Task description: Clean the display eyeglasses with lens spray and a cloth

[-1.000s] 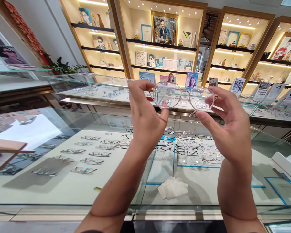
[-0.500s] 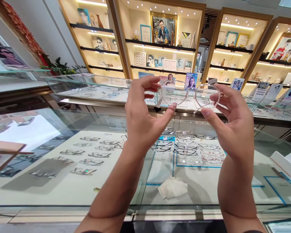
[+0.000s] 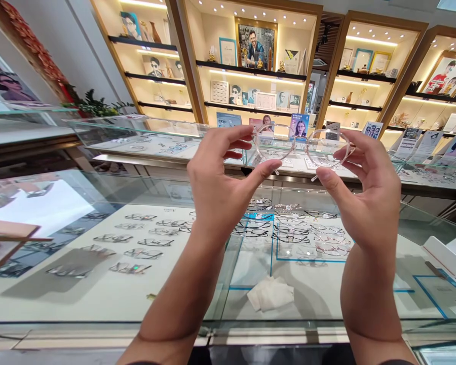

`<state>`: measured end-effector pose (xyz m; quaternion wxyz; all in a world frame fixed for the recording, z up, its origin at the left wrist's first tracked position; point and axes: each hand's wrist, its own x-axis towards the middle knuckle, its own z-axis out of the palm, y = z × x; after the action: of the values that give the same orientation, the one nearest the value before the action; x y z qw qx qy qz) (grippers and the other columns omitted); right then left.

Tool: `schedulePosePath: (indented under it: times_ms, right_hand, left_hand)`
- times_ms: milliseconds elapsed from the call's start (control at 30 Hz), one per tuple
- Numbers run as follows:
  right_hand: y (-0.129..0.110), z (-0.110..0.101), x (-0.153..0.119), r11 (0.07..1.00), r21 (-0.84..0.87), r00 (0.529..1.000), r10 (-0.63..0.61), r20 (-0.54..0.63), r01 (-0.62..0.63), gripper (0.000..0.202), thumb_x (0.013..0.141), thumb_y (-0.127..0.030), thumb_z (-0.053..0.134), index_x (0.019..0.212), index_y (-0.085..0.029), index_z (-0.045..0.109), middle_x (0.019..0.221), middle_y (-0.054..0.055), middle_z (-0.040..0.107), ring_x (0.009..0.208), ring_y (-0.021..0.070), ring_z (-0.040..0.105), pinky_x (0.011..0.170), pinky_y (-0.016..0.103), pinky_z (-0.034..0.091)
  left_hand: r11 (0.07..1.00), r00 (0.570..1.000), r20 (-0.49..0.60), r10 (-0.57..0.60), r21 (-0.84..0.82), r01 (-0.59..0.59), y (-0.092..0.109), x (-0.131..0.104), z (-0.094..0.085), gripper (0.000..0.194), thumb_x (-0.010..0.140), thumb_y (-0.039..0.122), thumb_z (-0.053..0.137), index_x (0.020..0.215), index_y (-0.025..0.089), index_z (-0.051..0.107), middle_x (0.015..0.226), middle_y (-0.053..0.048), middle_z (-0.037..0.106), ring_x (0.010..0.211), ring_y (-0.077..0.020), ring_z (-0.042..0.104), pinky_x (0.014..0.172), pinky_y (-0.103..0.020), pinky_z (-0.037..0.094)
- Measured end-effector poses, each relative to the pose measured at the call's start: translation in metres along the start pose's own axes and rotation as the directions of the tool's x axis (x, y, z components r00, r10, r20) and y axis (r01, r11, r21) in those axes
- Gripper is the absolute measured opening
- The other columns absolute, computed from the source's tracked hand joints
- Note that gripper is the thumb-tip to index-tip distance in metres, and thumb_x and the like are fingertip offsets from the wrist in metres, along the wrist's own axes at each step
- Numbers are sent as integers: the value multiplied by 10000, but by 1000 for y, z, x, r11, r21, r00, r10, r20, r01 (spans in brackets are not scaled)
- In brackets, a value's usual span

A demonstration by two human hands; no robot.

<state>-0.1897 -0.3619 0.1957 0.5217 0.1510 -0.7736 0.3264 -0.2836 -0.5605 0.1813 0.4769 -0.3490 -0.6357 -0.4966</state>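
A pair of clear, round-framed glasses (image 3: 275, 158) is held up in front of me above the glass counter, its two temple tips pointing down. My left hand (image 3: 228, 177) grips its left side between thumb and fingers. On the right side, my right hand (image 3: 368, 187) holds the frame near the hinge, thumb below and fingers above. Below the hands, folded pale cloths (image 3: 271, 294) lie on the glass counter (image 3: 315, 324). Rows of glasses (image 3: 291, 235) show through the glass between my forearms.
More glasses (image 3: 129, 267) lie in the case on the left. A white holder (image 3: 446, 256) stands at the right. Behind runs a second glass display counter (image 3: 155, 159) with upright cards (image 3: 300, 125), and lit shelves (image 3: 251, 72) line the wall.
My left hand has shifted slightly left and its thumb has moved right along the rim. The glasses have turned a little, and both temple tips now show below the rims.
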Motion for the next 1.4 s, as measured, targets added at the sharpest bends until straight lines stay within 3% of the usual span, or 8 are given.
schedulePosePath:
  times_ms: [167, 533, 933, 1233, 1400]
  right_hand:
    - [-1, -1, 0, 1000, -12, 1000, -19, 1, 19, 427, 939, -424, 723, 1355, -403, 630, 1223, 40, 674, 1154, 285, 673, 1070, 622, 582]
    - [16, 4, -1, 998, 59, 997, 33, 69, -37, 394, 954, -476, 708, 1311, -357, 592, 1292, 63, 694, 1225, 284, 679, 1046, 574, 606]
    - [9, 6, 2, 990, 79, 992, 115, 42, -118, 384, 903, -460, 769, 1252, -367, 638, 1329, 45, 670, 1223, 282, 661, 1043, 582, 596]
    - [2, 19, -4, 1000, -23, 989, -12, -147, 8, 416, 927, -459, 724, 1320, -371, 621, 1269, 61, 631, 1204, 300, 637, 969, 554, 601]
    - [-2, 20, -4, 997, -74, 984, -30, -177, 17, 392, 919, -450, 739, 1289, -365, 640, 1229, 67, 651, 1134, 296, 648, 954, 556, 597]
  left_hand:
    - [1000, 1000, 15, 4, 1, -4, -2, 1, 0, 555, 786, 668, 806, 1200, 318, 687, 1146, -60, 700, 1002, -268, 690, 845, -466, 615]
    - [999, 996, -85, 12, 47, -8, 5, -1, 1, 525, 781, 660, 813, 1144, 317, 652, 1087, -49, 658, 1022, -265, 653, 877, -471, 599]
    - [985, 986, -147, 80, 162, -56, 11, -3, 2, 530, 819, 612, 802, 1224, 322, 621, 1173, -67, 647, 1112, -287, 635, 897, -458, 583]
    - [998, 994, -108, -32, -63, 25, -13, 0, 9, 599, 789, 707, 782, 1227, 322, 645, 1155, -41, 699, 1061, -267, 677, 841, -418, 577]
    - [993, 995, -94, -45, -110, 34, -18, -1, 10, 604, 769, 712, 794, 1236, 352, 660, 1178, -37, 717, 1044, -270, 679, 850, -438, 573]
